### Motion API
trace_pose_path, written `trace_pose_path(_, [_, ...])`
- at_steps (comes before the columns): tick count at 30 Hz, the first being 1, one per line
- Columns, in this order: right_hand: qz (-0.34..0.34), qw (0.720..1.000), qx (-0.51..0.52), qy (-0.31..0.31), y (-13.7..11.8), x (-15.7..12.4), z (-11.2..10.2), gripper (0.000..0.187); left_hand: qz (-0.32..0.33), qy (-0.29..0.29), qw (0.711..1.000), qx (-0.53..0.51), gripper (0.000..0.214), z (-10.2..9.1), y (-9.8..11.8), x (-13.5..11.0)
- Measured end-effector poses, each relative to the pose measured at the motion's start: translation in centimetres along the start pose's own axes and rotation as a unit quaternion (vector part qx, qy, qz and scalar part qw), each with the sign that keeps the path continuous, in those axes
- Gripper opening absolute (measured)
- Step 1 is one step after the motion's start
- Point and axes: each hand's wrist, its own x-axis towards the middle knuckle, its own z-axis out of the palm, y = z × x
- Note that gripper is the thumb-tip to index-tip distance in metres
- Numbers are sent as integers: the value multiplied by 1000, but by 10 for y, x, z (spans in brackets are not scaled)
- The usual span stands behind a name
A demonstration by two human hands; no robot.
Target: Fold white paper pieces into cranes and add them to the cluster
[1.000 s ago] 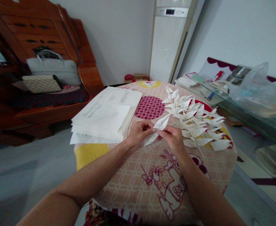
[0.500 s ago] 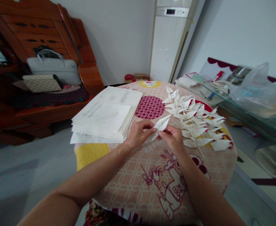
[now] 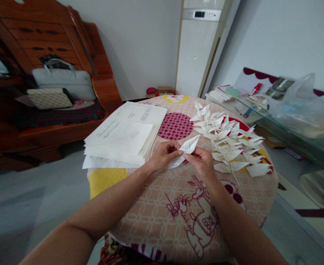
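A partly folded piece of printed paper (image 3: 190,144) is held between my two hands above the round table, its pointed end aimed up and to the right. My left hand (image 3: 166,154) pinches its left side with thumb and fingers. On the right side, my right hand (image 3: 200,159) grips the lower edge, thumb on top. Another part of the paper shows beneath my left fingertips. To the right lie many folded white paper cranes (image 3: 228,141) in crowded rows. Left of my hands stands a thick stack of printed sheets (image 3: 123,132), with a smaller sheet on top.
A patterned cloth (image 3: 162,206) covers the table. Right of it, a glass-topped stand (image 3: 283,121) holds a plastic bag (image 3: 294,99), papers and pens. A wooden bench (image 3: 101,92) with bags is at left, a tall white air conditioner (image 3: 196,55) behind.
Both hands stay in nearly the same place. The paper has shifted slightly in the fingers, and more of its lower part now shows under my left hand.
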Motion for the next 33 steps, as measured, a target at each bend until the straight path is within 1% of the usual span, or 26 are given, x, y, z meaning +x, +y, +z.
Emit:
trace_pose_path(11, [4, 1000, 10, 13, 2, 0, 0, 24, 28, 11, 999, 21, 39, 1, -3, 0])
trace_pose_path(15, [3, 1000, 15, 10, 3, 0, -1, 20, 27, 13, 999, 31, 40, 1, -5, 0])
trace_pose_path(18, [-9, 1000, -3, 4, 5, 0, -3, 15, 29, 8, 999, 36, 39, 0, -6, 1])
trace_pose_path(21, [-19, 1000, -22, 7, 6, 0, -4, 15, 63, 17, 994, 87, 35, -2, -5, 2])
trace_pose_path(24, [-28, 999, -42, 14, 5, 0, -4, 16, 116, 52, 976, 178, 30, -1, 0, 1])
trace_pose_path(26, [-33, 998, -56, 20, 5, 0, -4, 17, 140, 76, 962, 220, 25, 0, 3, -1])
trace_pose_path(30, [-43, 996, -73, 24, 5, 1, -4, 18, 146, 90, 953, 251, 20, 1, 5, -2])
trace_pose_path(33, [-50, 995, -84, 21, 6, 2, -5, 20, 126, 83, 959, 238, 23, 1, 3, -1])
